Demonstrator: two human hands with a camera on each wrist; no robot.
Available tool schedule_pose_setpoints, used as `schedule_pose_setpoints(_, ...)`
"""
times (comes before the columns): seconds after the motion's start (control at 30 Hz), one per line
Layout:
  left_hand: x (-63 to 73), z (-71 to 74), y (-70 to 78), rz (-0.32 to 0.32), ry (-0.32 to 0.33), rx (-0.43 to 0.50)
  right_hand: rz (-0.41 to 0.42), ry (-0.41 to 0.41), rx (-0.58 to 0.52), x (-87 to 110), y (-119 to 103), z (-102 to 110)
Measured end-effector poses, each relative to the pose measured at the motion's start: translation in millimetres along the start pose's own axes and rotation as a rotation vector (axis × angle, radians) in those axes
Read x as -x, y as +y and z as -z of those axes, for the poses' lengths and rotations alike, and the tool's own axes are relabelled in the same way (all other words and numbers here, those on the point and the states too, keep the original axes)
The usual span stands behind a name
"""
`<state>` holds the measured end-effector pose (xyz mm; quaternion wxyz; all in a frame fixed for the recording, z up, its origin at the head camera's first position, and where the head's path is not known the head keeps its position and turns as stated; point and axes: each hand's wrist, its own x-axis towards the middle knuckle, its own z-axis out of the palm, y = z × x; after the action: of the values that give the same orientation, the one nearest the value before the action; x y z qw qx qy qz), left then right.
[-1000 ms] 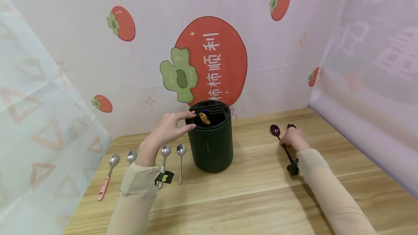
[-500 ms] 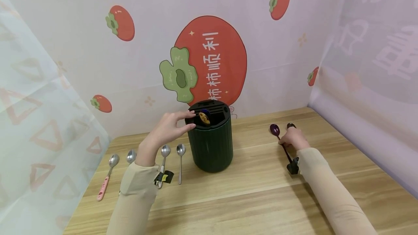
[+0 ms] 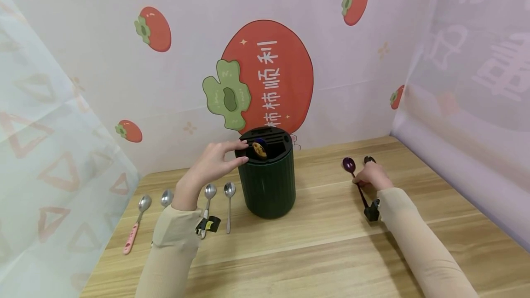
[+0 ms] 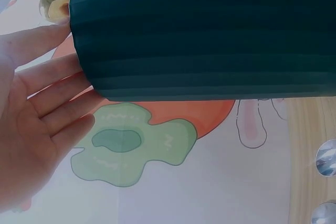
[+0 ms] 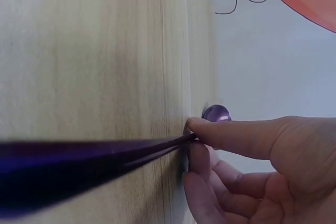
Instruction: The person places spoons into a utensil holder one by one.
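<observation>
The right hand (image 3: 373, 176) pinches a slender purple metallic spoon (image 3: 349, 165), left hand (image 3: 212, 161) spread against a ribbed dark-green plastic cylinder (image 3: 268, 188): apparently grasping, needing steady lifting.

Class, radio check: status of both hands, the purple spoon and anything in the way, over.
Left hand at rim of green container. Right hand pinching purple spoon by its handle. Possible snag: dark object just beyond that hand, partly hidden.
</observation>
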<state>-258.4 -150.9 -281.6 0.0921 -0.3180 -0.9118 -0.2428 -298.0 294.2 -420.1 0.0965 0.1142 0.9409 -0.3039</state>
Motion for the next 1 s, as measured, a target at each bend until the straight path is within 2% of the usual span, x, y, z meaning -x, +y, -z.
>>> schedule_pose_setpoints(0.33,-0.7,-0.2,-0.3,0.003,-0.003,-0.004,0.013,0.011,-0.040,-1.6,2.2,-1.1)
schedule_pose_setpoints(0.57,-0.7,0.0,-0.9,0.000,-0.005,0.001,0.015,-0.007,-0.037,-2.7,3.2,-1.4)
schedule_pose_setpoints(0.77,-0.9,-0.3,-0.5,0.000,-0.007,-0.005,-0.006,-0.024,-0.076,-6.8,4.4,-3.1)
schedule_pose_setpoints(1.0,-1.2,-0.3,-0.6,-0.010,-0.002,-0.015,0.006,-0.018,-0.095,-7.2,5.1,-4.6)
